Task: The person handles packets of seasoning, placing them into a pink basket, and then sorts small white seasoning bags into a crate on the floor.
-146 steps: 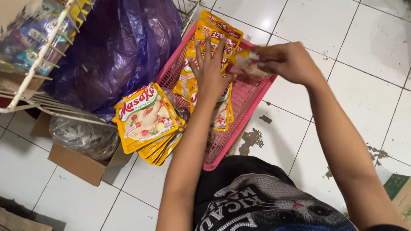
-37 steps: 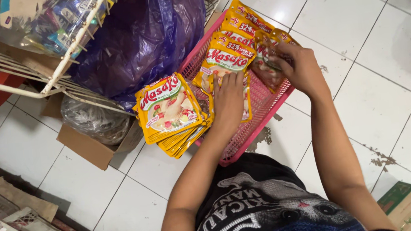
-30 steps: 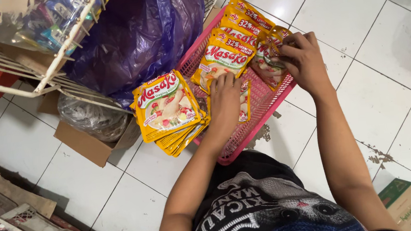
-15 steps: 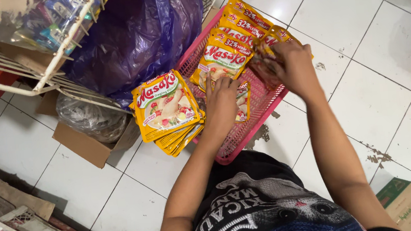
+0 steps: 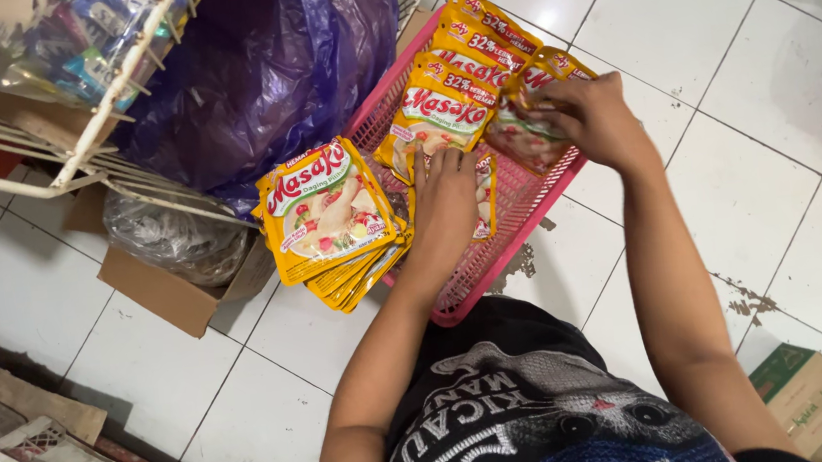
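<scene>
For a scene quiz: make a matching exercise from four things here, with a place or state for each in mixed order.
Things:
1. pink basket
2. stack of yellow sachets
3. purple plastic bag
4. small green and brown carton

Places or states:
A. on the tiles by the right elbow
B. under both hands, holding sachets
C. bulging beside the white wire rack
D. leaning at the basket's left edge

Pairs: 1-B, 2-D, 3-C, 4-A

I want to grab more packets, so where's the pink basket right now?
In the head view the pink basket sits on the white tiled floor, centre frame, just right of the purple plastic bag, with both hands working yellow packets inside it.
</scene>
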